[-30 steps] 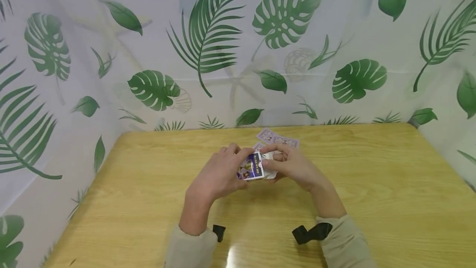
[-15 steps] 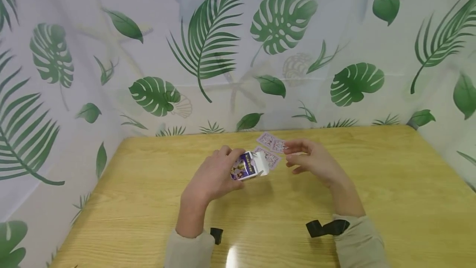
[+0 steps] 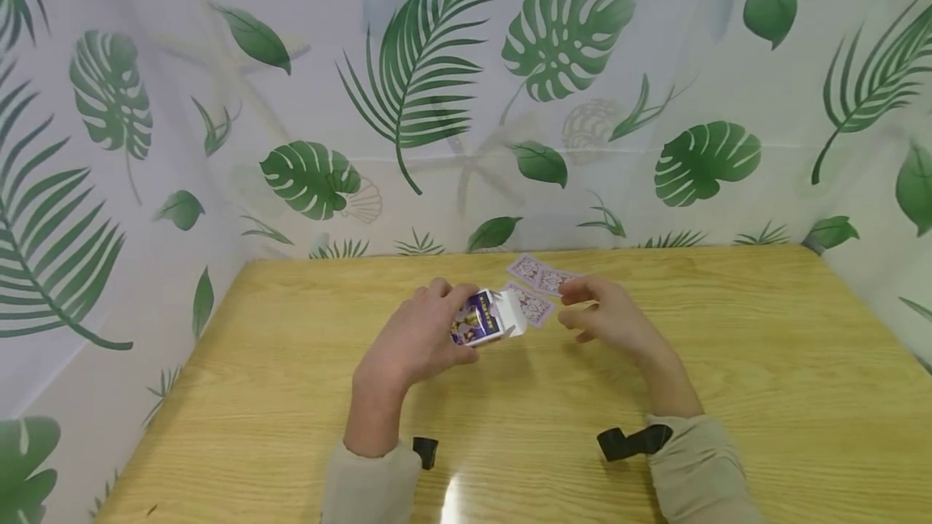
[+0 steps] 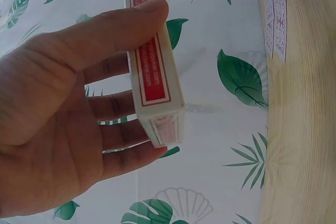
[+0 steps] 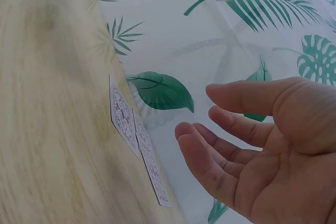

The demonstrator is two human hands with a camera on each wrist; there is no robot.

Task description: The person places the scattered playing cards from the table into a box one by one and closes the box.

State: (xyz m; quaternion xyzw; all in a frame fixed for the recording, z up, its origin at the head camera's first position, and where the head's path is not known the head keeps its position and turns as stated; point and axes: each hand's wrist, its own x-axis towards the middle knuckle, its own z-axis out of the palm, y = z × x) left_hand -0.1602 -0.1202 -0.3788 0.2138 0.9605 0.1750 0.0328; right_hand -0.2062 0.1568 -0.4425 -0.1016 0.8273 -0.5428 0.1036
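Note:
My left hand (image 3: pixel 415 342) grips a playing card box (image 3: pixel 476 320) above the table, thumb on one side and fingers on the other. The box has a purple picture front, and its white flap (image 3: pixel 514 312) stands open toward the right. In the left wrist view, the thumb crosses the red label on the narrow side of the box (image 4: pixel 151 77). My right hand (image 3: pixel 612 320) hovers to the right of the box, fingers loosely bent and nothing between them. Beyond the flap lie playing cards (image 3: pixel 533 307), patterned backs up; the right fingertips overlap one card in the head view.
A light wooden table (image 3: pixel 291 411) extends under both hands. Behind it hangs a white cloth (image 3: pixel 451 225) printed with green leaves, meeting the table's back edge. Black wrist straps (image 3: pixel 633 443) show at the sleeves.
The right hand has come away from the box and moved right, where it now stays. The box flap now stands free, and the left hand with the box has shifted slightly left.

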